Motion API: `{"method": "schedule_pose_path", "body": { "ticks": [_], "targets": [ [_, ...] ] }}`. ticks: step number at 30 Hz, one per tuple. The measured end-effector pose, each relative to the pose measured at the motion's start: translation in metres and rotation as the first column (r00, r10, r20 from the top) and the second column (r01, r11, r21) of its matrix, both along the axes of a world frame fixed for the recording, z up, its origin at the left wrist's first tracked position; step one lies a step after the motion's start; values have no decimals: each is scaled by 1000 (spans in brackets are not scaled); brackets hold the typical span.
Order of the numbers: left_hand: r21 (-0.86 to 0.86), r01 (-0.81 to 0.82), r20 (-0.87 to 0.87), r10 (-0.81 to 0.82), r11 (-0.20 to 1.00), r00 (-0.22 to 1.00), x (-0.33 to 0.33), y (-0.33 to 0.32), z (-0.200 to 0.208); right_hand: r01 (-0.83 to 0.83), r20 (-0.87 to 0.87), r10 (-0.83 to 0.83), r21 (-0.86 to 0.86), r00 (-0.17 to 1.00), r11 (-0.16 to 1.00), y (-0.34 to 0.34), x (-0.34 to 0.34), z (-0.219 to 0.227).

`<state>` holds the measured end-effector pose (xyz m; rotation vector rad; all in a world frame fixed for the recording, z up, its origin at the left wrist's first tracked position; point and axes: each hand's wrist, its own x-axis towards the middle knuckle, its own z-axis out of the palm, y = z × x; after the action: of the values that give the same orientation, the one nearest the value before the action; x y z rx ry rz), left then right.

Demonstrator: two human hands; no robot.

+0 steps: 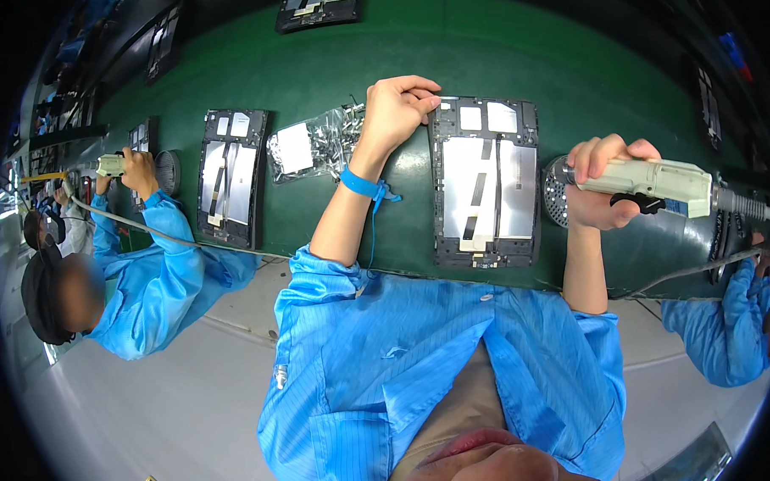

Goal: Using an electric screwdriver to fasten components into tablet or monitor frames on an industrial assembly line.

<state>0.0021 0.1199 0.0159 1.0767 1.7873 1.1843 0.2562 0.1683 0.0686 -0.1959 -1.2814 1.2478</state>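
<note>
A tablet housing (507,190) with its back off lies before me, dark-framed, with silver battery panels and black ribbon strips inside. My left hand (398,109), a blue strap (361,184) round its wrist, reaches to the housing's far left corner. Its thumb and fingertips are pinched together there; whatever is between them is too small to make out. To the right of the housing my right hand (606,168) is wrapped round a pale electric screwdriver (654,184), held sideways. The screwdriver's tip points left over a round perforated metal dish (556,200), partly hidden by the hand.
Left of my arm lies a clear plastic bag (320,143) of small metal parts. Another opened housing (231,176) sits farther left, and one more (319,5) at the far edge. A co-worker (138,266) in blue works at the left; another blue sleeve (717,316) shows right.
</note>
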Motion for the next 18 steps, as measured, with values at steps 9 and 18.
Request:
{"method": "schedule_pose_path", "body": {
  "ticks": [9,18],
  "targets": [
    [59,85,230,-96,995,968,-14,1,-25,-248,-144,239,-45,960,968,19,-111,-12],
    [38,99,267,-105,994,958,-17,2,-22,-223,79,225,-37,971,974,17,-147,-43]
  ]
}}
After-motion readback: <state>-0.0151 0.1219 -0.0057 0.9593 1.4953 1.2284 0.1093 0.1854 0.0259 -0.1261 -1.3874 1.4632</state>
